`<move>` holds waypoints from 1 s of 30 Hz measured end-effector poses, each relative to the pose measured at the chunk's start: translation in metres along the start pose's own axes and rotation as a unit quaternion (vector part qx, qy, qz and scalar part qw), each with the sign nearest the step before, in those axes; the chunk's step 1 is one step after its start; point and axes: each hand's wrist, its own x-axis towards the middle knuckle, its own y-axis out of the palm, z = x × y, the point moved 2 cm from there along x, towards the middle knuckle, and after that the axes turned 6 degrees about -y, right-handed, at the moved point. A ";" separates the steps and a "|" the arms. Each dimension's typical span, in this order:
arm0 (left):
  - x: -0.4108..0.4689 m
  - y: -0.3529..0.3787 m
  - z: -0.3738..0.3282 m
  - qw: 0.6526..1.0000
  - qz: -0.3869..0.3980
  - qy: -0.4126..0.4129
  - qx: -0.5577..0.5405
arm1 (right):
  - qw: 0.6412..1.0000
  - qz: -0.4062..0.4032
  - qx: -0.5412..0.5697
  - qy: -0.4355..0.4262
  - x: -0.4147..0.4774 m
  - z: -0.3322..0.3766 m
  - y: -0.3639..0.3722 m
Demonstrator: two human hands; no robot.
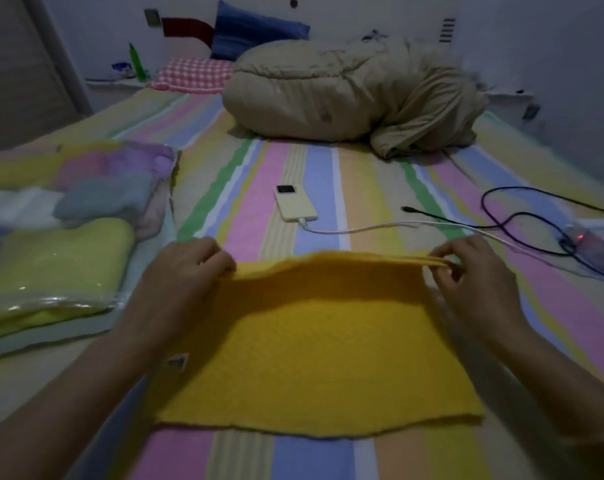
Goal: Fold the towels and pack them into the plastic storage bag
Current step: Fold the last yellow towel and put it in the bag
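A yellow towel (314, 344) lies doubled over on the striped bed sheet (328, 174) in front of me. My left hand (179, 271) pinches its far left corner, lifted slightly off the bed. My right hand (473, 275) pinches the far right corner, where two layers show. The near edge of the towel rests flat. At the left lies a clear plastic storage bag (68, 299) with several folded towels in it: a lime one (58, 261), a grey one (106, 199) and a purple one (137, 161).
A phone (296, 203) lies beyond the towel, plugged into a white cable (380, 226). Black cables (522, 216) and a power strip (591, 237) sit at the right. A bundled beige duvet (345, 95) and pillows fill the far end of the bed.
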 end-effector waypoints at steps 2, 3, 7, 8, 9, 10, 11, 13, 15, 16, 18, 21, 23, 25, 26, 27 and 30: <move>-0.038 -0.011 -0.009 0.999 -0.004 -0.025 -0.025 | 0.997 -0.008 0.070 0.029 -0.041 0.007 -0.019; -0.056 -0.014 -0.014 0.999 0.000 -0.033 -0.032 | 0.995 -0.003 0.089 0.035 -0.059 0.009 -0.026; -0.107 -0.013 -0.028 0.997 0.007 -0.048 -0.060 | 0.998 0.024 0.062 -0.011 -0.114 0.014 -0.039; -0.115 -0.012 -0.029 0.996 0.002 -0.053 -0.070 | 0.998 0.025 0.059 -0.011 -0.123 0.016 -0.040; -0.120 -0.011 -0.029 0.996 -0.005 -0.056 -0.076 | 0.998 0.022 0.061 -0.010 -0.130 0.019 -0.042; -0.125 -0.012 -0.028 0.995 -0.013 -0.056 -0.078 | 0.998 0.015 0.063 -0.010 -0.135 0.022 -0.044; -0.129 -0.012 -0.028 0.995 -0.018 -0.055 -0.080 | 0.998 0.008 0.064 -0.013 -0.139 0.025 -0.045; -0.135 -0.014 -0.027 0.995 -0.024 -0.053 -0.085 | 0.998 0.002 0.060 -0.019 -0.145 0.027 -0.048; -0.141 -0.013 -0.026 0.994 -0.031 -0.050 -0.090 | 0.999 0.014 0.048 -0.021 -0.151 0.029 -0.050; -0.144 -0.012 -0.026 0.994 -0.035 -0.047 -0.091 | 0.999 0.028 0.037 -0.022 -0.155 0.029 -0.049; -0.149 -0.010 -0.027 0.994 -0.038 -0.037 -0.092 | 0.998 0.058 0.025 -0.012 -0.160 0.026 -0.047; -0.154 -0.010 -0.028 0.994 -0.028 -0.029 -0.103 | 0.994 0.078 0.073 0.038 -0.160 0.024 -0.048; -0.153 -0.014 -0.028 0.993 -0.009 -0.028 -0.119 | 0.978 0.076 0.147 0.125 -0.154 0.025 -0.048; -0.146 -0.022 -0.029 0.988 -0.009 -0.050 -0.146 | 0.952 0.083 0.183 0.229 -0.145 0.026 -0.046; -0.137 -0.025 -0.032 0.984 -0.019 -0.071 -0.162 | 0.941 0.090 0.186 0.268 -0.140 0.027 -0.045; -0.125 -0.029 -0.037 0.979 -0.032 -0.093 -0.178 | 0.932 0.104 0.181 0.298 -0.135 0.029 -0.044; -0.078 -0.021 -0.058 0.970 -0.036 -0.111 -0.212 | 0.919 0.151 0.161 0.328 -0.120 0.037 -0.037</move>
